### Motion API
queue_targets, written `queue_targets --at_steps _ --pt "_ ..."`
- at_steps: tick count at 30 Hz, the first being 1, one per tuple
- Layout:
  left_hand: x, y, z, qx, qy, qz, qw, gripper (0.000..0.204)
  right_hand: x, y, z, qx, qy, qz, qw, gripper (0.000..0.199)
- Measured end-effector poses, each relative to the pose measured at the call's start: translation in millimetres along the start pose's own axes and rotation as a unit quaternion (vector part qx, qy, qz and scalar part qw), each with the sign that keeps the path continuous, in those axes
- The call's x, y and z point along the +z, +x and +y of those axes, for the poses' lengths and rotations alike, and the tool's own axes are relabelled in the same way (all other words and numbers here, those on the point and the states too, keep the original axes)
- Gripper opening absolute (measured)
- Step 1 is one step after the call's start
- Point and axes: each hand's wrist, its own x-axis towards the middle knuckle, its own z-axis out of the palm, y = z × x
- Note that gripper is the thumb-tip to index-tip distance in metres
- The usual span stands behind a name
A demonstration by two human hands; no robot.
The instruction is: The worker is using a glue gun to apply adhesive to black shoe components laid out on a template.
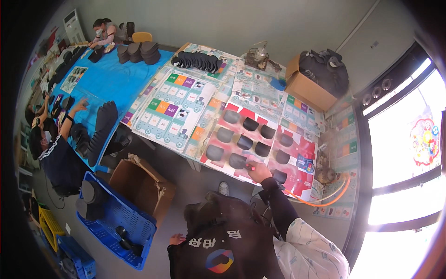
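Observation:
My right hand [260, 173] is closed around a small spray gun [251, 167] with a red part showing; the fingers hide most of it. It is at the near edge of the worktable, just beside a dark curved piece [238, 161]. Several such flat, rounded pieces lie in rows on a red and white printed sheet [304, 185], with greyish haze around them. An orange hose [335, 197] curves off to the right from near my wrist. Low beside my body hangs my left hand [177, 239], away from the table, its fingers too small to read.
Stacked dark pieces [197, 61] and an open carton [304, 86] of more stand at the table's back. Left are a blue-covered table [100, 74], an empty-looking carton [160, 188] and a blue crate [114, 223]. Other people [58, 160] work there. A bright window [409, 162] is right.

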Motion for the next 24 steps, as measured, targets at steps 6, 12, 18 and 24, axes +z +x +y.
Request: queue_targets --at_steps 6,12,18,24 --pt "13 -8 0 -0.125 -0.088 0.017 0.988 0.029 4 0 -2 -0.011 -0.001 -0.009 1.0 0.026" --pt "19 -3 4 0.012 -0.019 0.004 1.0 0.028 8 1 -1 0.006 0.0 -0.009 1.0 0.027" --pt "25 -12 -6 -0.022 -0.024 0.054 0.998 0.025 7 -4 7 0.007 -0.02 -0.016 1.0 0.025" --pt "27 -12 -9 0.004 0.078 0.055 0.995 0.021 -5 -9 1 0.028 -0.002 -0.023 0.999 0.03"
